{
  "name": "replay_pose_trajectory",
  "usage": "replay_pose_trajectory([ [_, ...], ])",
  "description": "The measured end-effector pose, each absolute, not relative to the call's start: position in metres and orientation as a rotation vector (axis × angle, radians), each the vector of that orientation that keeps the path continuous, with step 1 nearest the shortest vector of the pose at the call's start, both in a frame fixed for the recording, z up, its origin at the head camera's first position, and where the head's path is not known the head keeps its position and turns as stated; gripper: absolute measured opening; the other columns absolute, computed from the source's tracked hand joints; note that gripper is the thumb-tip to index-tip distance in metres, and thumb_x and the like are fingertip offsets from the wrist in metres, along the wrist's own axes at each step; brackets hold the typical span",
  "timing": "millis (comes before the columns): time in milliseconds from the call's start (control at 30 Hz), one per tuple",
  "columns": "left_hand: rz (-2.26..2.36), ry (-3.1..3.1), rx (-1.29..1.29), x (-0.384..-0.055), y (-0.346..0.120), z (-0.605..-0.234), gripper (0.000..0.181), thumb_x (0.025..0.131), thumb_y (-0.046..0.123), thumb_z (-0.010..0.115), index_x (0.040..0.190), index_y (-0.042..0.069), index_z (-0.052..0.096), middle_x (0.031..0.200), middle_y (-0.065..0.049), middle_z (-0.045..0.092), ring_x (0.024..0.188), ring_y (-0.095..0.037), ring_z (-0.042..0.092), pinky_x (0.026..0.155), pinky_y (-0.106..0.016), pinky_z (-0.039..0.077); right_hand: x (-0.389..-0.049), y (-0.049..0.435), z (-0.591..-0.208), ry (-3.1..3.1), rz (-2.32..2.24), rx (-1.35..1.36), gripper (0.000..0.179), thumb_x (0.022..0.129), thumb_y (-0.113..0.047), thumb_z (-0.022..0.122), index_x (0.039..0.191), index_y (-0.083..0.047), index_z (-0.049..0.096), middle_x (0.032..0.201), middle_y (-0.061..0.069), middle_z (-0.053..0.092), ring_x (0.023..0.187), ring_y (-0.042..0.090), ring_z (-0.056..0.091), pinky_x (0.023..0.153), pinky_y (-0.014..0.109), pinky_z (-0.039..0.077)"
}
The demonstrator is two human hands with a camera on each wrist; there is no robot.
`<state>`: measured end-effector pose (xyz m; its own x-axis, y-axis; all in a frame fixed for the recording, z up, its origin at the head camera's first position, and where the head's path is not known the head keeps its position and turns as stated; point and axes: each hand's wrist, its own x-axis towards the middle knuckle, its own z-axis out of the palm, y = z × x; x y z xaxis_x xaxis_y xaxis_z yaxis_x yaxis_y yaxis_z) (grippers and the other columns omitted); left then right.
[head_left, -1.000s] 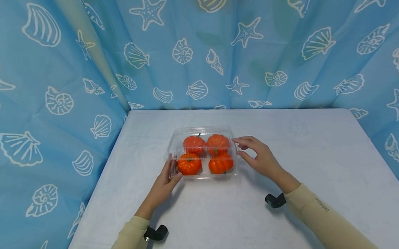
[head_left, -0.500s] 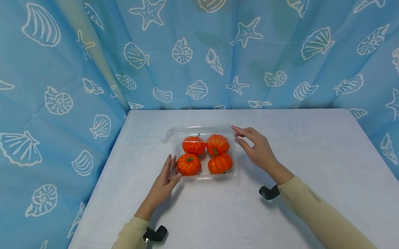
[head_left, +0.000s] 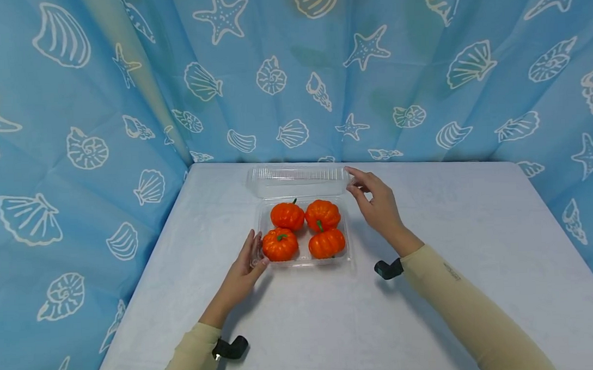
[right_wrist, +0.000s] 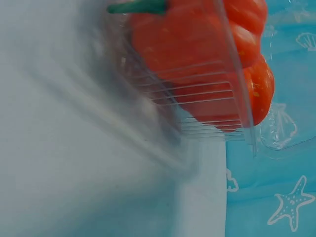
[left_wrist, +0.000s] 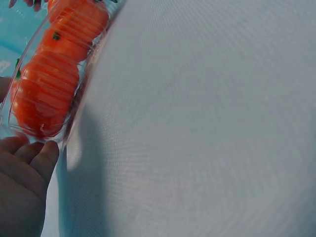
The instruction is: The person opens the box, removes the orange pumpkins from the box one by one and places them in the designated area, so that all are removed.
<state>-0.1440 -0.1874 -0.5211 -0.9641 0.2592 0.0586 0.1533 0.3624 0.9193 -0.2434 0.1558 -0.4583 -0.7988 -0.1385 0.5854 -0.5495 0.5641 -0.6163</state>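
A clear plastic clamshell container (head_left: 304, 264) sits on the table with its hinged lid (head_left: 301, 180) swung back. Several small orange pumpkins lie inside, among them the front left pumpkin (head_left: 280, 244) and the front right pumpkin (head_left: 327, 244). My left hand (head_left: 241, 279) holds the container's left side, thumb at the front corner and fingers along the side wall. At the lid's right end, my right hand (head_left: 378, 204) pinches the edge between thumb and fingers. The left wrist view shows my left hand (left_wrist: 27, 182) against the container's end. My right hand is out of the right wrist view.
A white cloth covers the table (head_left: 474, 228). Behind and beside it hangs a blue curtain (head_left: 272, 44) printed with shells and starfish. Dark devices are strapped to both wrists.
My right hand has moved away from me, swinging the lid up off the pumpkins and back to the far side. My left hand has stayed at the container's left side.
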Motion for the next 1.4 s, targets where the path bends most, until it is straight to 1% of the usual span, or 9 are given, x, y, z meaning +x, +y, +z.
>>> replay_pose_trajectory([
  [233,1.686,2.496,0.365,-0.144,-0.187,-0.521,0.083,0.103,0.015,0.062,0.164,0.005,0.006,0.167,-0.010,0.024,0.153,-0.025,0.022,0.120,-0.042,0.023,-0.257,0.152,-0.454,-2.271,1.113,0.542,0.049,0.101,-0.011,0.064,0.147,-0.018,0.051,0.102,0.010,0.069,0.087,0.024,0.066,0.083,0.041,0.058],
  [433,1.699,2.490,0.369,-0.144,-0.187,-0.521,0.082,0.103,0.015,0.062,0.164,0.005,0.007,0.166,-0.010,0.025,0.153,-0.024,0.024,0.120,-0.041,0.022,-0.265,0.152,-0.452,-2.254,1.004,0.557,0.059,0.100,-0.008,0.064,0.152,-0.024,0.039,0.099,0.010,0.069,0.080,0.024,0.064,0.077,0.041,0.059],
  [533,1.707,2.482,0.376,-0.145,-0.188,-0.521,0.082,0.103,0.015,0.061,0.164,0.005,0.007,0.167,-0.011,0.024,0.153,-0.025,0.024,0.120,-0.042,0.023,-0.268,0.152,-0.449,-2.237,0.970,0.582,0.064,0.100,-0.006,0.065,0.154,-0.026,0.036,0.099,0.011,0.068,0.077,0.025,0.065,0.072,0.042,0.059],
  [667,1.714,2.470,0.370,-0.145,-0.188,-0.522,0.082,0.104,0.017,0.060,0.164,0.009,0.006,0.167,-0.011,0.022,0.153,-0.027,0.025,0.117,-0.044,0.028,-0.272,0.152,-0.446,-2.248,0.969,0.593,0.063,0.101,-0.007,0.064,0.154,-0.024,0.037,0.100,0.012,0.067,0.074,0.026,0.067,0.067,0.044,0.058],
  [800,1.721,2.474,0.390,-0.145,-0.188,-0.524,0.079,0.105,0.016,0.058,0.165,0.010,0.007,0.167,-0.013,0.022,0.152,-0.030,0.025,0.116,-0.046,0.030,-0.277,0.152,-0.442,-2.311,0.972,0.566,0.062,0.101,-0.007,0.062,0.156,-0.024,0.037,0.102,0.012,0.065,0.076,0.025,0.066,0.071,0.045,0.059],
  [967,1.676,2.530,0.393,-0.144,-0.187,-0.525,0.076,0.106,0.017,0.056,0.165,0.010,0.008,0.167,-0.014,0.022,0.152,-0.030,0.026,0.115,-0.047,0.033,-0.285,0.151,-0.436,-2.417,0.941,0.557,0.074,0.100,-0.006,0.065,0.161,-0.026,0.027,0.105,0.014,0.061,0.085,0.028,0.067,0.080,0.044,0.060],
  [1067,1.630,2.561,0.346,-0.143,-0.186,-0.525,0.081,0.104,0.025,0.060,0.165,0.013,0.008,0.168,-0.010,0.022,0.152,-0.028,0.026,0.115,-0.047,0.035,-0.290,0.150,-0.434,-2.457,0.945,0.554,0.080,0.099,-0.007,0.066,0.163,-0.029,0.022,0.107,0.014,0.060,0.091,0.029,0.068,0.086,0.044,0.060],
  [1200,1.578,2.589,0.308,-0.142,-0.185,-0.525,0.087,0.101,0.032,0.065,0.165,0.016,0.008,0.167,-0.008,0.024,0.152,-0.025,0.026,0.114,-0.047,0.037,-0.296,0.150,-0.436,-2.484,0.975,0.524,0.082,0.101,-0.009,0.064,0.164,-0.032,0.017,0.109,0.013,0.062,0.088,0.027,0.069,0.086,0.043,0.060],
  [1400,1.586,2.588,0.324,-0.143,-0.184,-0.524,0.088,0.100,0.030,0.066,0.165,0.014,0.008,0.167,-0.008,0.025,0.152,-0.026,0.027,0.112,-0.048,0.040,-0.301,0.151,-0.442,-2.513,1.026,0.475,0.086,0.100,-0.008,0.064,0.165,-0.035,0.013,0.113,0.014,0.061,0.090,0.027,0.069,0.089,0.043,0.059],
])
